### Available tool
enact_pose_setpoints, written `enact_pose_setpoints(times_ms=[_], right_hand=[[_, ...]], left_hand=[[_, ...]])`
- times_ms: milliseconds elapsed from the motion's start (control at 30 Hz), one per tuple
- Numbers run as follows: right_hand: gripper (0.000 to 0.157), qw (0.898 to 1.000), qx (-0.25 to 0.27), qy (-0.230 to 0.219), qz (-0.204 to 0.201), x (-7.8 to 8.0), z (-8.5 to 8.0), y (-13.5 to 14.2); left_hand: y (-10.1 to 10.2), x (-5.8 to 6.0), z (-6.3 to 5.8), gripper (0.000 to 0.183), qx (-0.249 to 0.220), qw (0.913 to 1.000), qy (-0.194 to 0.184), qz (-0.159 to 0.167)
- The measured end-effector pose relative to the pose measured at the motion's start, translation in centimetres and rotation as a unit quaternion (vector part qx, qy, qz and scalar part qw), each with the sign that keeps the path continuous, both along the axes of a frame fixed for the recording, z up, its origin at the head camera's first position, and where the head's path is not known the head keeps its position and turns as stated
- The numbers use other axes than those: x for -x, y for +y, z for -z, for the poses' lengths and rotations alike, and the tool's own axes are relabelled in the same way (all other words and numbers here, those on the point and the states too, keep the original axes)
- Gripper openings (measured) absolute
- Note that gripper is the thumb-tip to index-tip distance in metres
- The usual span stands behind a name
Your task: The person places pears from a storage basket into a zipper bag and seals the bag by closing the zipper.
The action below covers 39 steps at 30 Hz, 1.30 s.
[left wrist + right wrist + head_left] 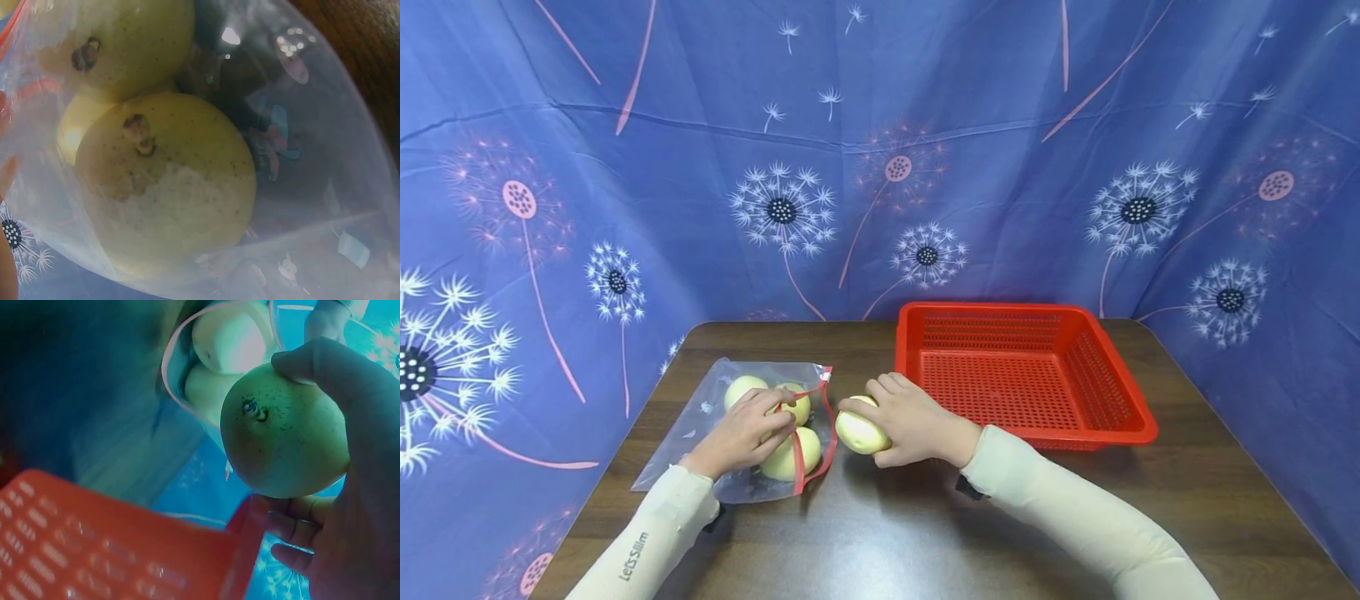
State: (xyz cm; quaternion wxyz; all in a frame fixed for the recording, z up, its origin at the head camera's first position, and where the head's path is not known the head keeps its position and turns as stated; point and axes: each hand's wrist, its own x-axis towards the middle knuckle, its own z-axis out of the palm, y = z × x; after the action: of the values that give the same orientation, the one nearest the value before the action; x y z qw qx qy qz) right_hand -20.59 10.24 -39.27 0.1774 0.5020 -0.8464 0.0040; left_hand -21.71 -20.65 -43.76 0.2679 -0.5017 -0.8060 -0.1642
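A clear plastic zip bag (700, 425) with a red strip along its mouth lies on the table, holding several round, pale-yellow fruits (169, 181). My left hand (747, 433) reaches over the bag, its fingers curled at the red-edged mouth, which gapes to the right. One more pale-yellow fruit (284, 431), with a short dark stem and fine specks, is gripped in my right hand (917, 421). Thumb and fingers wrap around its sides. That hand is just right of the bag's mouth, near the basket's left front corner.
A red plastic basket (1138, 425) with perforated sides and bottom stands at the right back of the brown wooden table (880, 542). A blue cloth (1000, 167) printed with dandelions hangs behind the table and along both sides.
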Motion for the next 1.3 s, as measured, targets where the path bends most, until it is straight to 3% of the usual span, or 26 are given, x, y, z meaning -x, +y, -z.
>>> enact_pose_setpoints(times_ms=[233,767,1067,1300], right_hand=[[0.076,0.999,-0.030,0.027,0.009,-0.5,1.4,-1.2],[0.078,0.994,-0.080,0.004,0.080,-0.9,3.8,-4.0],[0.080,0.993,-0.056,0.013,0.107,-0.1,4.9,-4.8],[0.081,0.989,-0.047,-0.035,0.137,0.2,5.4,-5.6]], left_hand=[[0.0,0.0,0.0,0.027,0.003,1.0000,-0.005,0.004],[0.3,0.1,0.0,0.026,0.004,1.0000,-0.007,0.004],[0.5,0.2,0.2,0.034,-0.003,0.9999,0.004,0.010],[0.4,0.3,0.4,0.034,-0.002,1.0000,0.006,0.006]])
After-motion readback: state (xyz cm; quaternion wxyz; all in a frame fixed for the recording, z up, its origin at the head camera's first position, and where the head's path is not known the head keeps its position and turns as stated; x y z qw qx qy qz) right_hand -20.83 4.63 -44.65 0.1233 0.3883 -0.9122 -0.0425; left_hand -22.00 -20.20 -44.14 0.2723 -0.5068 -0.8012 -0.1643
